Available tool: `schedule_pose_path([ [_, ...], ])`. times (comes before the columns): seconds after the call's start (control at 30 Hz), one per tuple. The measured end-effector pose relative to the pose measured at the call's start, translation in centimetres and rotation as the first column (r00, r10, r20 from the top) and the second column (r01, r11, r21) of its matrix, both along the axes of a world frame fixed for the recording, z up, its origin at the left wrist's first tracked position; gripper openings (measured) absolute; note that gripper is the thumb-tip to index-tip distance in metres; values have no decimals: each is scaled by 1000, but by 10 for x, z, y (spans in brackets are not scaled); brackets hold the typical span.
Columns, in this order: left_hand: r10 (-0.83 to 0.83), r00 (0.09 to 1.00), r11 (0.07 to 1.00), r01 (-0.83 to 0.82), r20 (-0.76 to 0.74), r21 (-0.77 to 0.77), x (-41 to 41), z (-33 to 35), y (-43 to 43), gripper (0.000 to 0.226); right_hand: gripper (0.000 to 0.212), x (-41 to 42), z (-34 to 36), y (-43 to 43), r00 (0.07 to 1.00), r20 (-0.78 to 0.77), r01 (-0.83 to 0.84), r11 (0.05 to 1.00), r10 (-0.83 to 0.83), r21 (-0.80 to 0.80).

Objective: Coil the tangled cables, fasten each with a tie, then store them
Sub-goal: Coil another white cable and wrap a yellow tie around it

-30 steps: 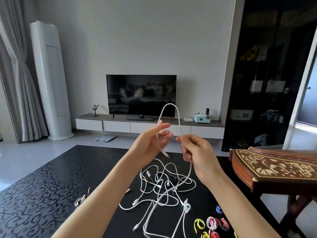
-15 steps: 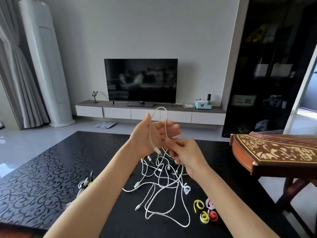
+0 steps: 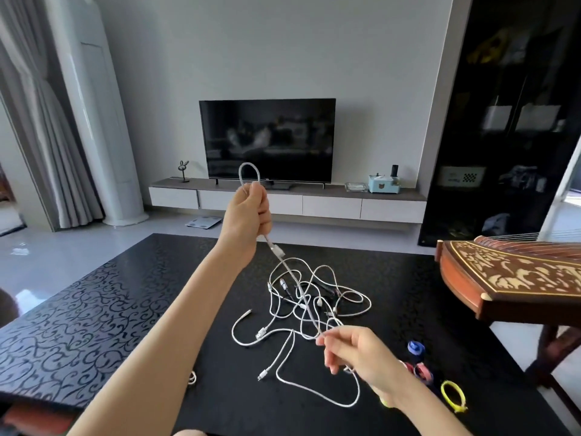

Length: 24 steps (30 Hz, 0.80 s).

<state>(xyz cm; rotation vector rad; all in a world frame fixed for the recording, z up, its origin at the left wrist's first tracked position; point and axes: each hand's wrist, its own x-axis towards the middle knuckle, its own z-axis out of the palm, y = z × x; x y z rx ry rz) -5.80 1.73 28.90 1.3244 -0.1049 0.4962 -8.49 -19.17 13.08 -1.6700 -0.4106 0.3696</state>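
Left hand (image 3: 248,212) grips looped white cable (image 3: 277,250); right hand (image 3: 355,350) seemingly pinches its run.

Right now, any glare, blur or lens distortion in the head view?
Head view: wide-angle bows the air conditioner and cabinet near the edges; the TV mirrors the room; daylight glares off the floor at left; the right hand and the white cable it pinches look motion-soft.

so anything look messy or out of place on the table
The cables lie in a tangled heap on the table, white and black leads crossing. Ties lie scattered near the right hand. The left hand holds one cable's loop above.
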Motion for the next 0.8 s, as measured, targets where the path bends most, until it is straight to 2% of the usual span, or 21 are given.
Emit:
schedule_pose_path([
  [0.03,116,993,973,-117,15,200,1,0,1,30,16,-2,-5,2,997,71,42,995,-35,-89],
  [0.07,216,975,875,-215,48,433,1,-2,2,27,16,-4,-6,4,985,162,92,983,-65,-159],
  [0.1,271,960,724,-254,73,641,1,-7,0,25,16,-5,0,6,952,292,152,966,-87,-209],
  [0.13,279,958,581,-217,59,785,2,-13,-2,25,15,-6,9,8,883,460,222,946,-93,-235],
  [0.17,244,970,512,-127,-2,850,3,-20,-3,26,13,-8,21,10,762,640,304,925,-93,-227],
  [0.2,170,980,539,-2,-107,842,4,-27,-2,28,10,-9,35,12,619,779,375,909,-99,-183],
  [0.23,73,971,637,132,-230,759,3,-31,-2,34,7,-10,48,13,500,858,431,893,-119,-128],
  [0.27,-31,941,734,249,-336,631,3,-34,-2,46,6,-10,61,14,412,898,486,871,-152,-75],
  [0.33,-188,867,813,401,-462,422,0,-41,-3,69,8,-8,81,16,319,922,574,819,-220,-4],
  [0.37,-250,832,812,459,-496,361,-1,-45,-4,75,9,-6,89,17,317,916,592,806,-246,12],
  [0.47,-412,756,753,597,-510,277,-6,-58,-11,81,14,2,101,22,385,883,560,828,-267,6],
  [0.53,-485,734,724,642,-476,252,-13,-66,-17,63,16,6,103,25,386,883,556,831,-266,7],
  [0.6,-509,740,683,658,-440,317,-20,-73,-21,27,20,9,107,27,369,885,573,819,-283,22],
  [0.67,-491,761,669,642,-424,376,-25,-76,-24,9,27,11,112,26,337,891,634,773,-304,24],
  [0.73,-456,799,711,592,-392,380,-28,-78,-28,16,31,13,117,23,299,904,699,715,-304,9],
  [0.8,-401,851,760,516,-339,396,-28,-79,-31,24,30,14,120,20,336,895,706,708,-293,-33],
])
